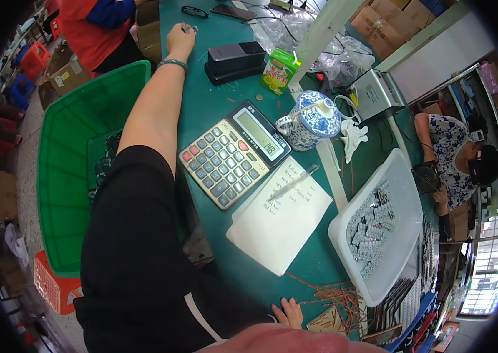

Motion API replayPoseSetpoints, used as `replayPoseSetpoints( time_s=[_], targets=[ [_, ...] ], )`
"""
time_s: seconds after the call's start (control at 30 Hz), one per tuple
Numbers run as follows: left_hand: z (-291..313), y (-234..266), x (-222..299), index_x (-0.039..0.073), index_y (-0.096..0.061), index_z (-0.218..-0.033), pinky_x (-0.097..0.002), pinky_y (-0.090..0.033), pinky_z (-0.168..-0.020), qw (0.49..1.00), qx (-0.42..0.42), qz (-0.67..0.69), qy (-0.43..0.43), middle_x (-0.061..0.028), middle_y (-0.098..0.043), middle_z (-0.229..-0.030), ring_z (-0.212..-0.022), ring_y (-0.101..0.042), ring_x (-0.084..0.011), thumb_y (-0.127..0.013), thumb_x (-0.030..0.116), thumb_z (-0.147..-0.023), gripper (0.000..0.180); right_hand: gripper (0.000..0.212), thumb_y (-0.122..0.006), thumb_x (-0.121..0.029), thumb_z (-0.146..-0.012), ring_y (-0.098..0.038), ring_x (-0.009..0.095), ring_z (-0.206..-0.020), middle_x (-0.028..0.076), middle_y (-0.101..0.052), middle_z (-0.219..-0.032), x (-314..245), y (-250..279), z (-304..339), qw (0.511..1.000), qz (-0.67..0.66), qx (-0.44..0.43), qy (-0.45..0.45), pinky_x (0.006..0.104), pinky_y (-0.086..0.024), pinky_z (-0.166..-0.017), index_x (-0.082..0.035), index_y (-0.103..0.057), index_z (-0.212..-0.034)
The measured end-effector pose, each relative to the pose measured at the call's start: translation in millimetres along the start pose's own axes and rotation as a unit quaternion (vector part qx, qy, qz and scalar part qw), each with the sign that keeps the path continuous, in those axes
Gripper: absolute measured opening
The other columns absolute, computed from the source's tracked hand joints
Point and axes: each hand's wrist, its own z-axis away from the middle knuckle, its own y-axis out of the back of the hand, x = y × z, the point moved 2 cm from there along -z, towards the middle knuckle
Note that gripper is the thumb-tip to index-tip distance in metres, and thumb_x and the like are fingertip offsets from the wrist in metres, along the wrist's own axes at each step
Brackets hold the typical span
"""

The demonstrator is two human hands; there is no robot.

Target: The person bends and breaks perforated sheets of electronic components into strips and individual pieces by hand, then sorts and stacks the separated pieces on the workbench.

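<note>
My left hand, its arm stretched out with a bracelet at the wrist, is closed at the table's far left edge. Small metallic bits show at its fingers, too small to name. Low in the picture, my right hand lies with fingers apart on the green table, beside a heap of thin copper-coloured strips. Between the hands are a gold calculator and a notepad with handwriting. A pen rests on the pad. Beyond the calculator stands a dark rectangular case.
A white tray of small grey metal parts stands at right. Near it are a blue-and-white lidded mug, a green drink carton and a white glove. A green bin is at left. Two other people are nearby.
</note>
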Motion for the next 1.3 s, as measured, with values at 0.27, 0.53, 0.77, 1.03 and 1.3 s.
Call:
replayPoseSetpoints(
  time_s=[0.27,0.53,0.77,1.03,1.3],
  targets=[
    [-48,-40,-35,0.008,-0.059,-0.088,-0.0380,-0.050,-0.060,0.964,0.125,-0.190,-0.135,-0.0114,-0.066,-0.079,-0.075,-0.064,-0.0301,-0.057,0.017,-0.083,0.011,0.028,-0.068,-0.025,-0.073,-0.054,0.030,-0.114,0.007,-0.059,-0.123,39,-48,43,0.990,0.119,0.073,0.025,0.0490,-0.040,-0.097,-0.009,-0.070,-0.096],
    [-24,-14,28,0.002,-0.059,-0.112,-0.0316,-0.046,-0.082,0.979,-0.132,0.146,0.047,-0.0087,-0.067,-0.098,-0.095,-0.061,-0.0172,-0.061,0.055,-0.083,0.061,0.029,-0.068,-0.025,-0.072,-0.054,0.031,-0.115,0.007,-0.059,-0.122,18,-43,35,0.995,0.102,0.017,-0.019,0.0492,-0.040,-0.097,-0.008,-0.069,-0.096],
    [-52,-10,-41,0.006,-0.037,-0.139,-0.0344,-0.030,-0.105,0.866,-0.038,0.477,0.148,-0.0157,-0.038,-0.144,-0.128,-0.038,-0.0222,-0.051,0.062,-0.086,0.078,0.030,-0.069,-0.024,-0.071,-0.053,0.031,-0.115,0.007,-0.059,-0.121,12,-27,22,0.997,0.054,0.014,-0.052,0.0494,-0.039,-0.098,-0.008,-0.069,-0.096],
    [-33,6,-61,-0.002,-0.024,-0.144,-0.0315,-0.009,-0.114,0.902,-0.124,0.410,0.062,-0.0124,-0.024,-0.150,-0.139,-0.018,-0.0208,-0.043,0.055,-0.094,0.078,0.042,-0.072,-0.014,-0.071,-0.050,0.029,-0.119,0.007,-0.053,-0.129,-10,8,-19,0.992,-0.075,0.001,-0.106,0.0481,-0.040,-0.098,-0.017,-0.065,-0.113],
    [16,46,-76,0.005,-0.048,-0.128,-0.0323,-0.034,-0.103,0.875,-0.161,0.440,0.118,-0.0045,-0.052,-0.126,-0.115,-0.047,-0.0167,-0.044,0.034,-0.099,0.041,0.036,-0.070,-0.010,-0.073,-0.048,0.036,-0.122,0.016,-0.048,-0.133,-14,17,-30,0.990,-0.107,0.092,-0.014,0.0501,-0.038,-0.102,-0.008,-0.054,-0.104]
  ],
)
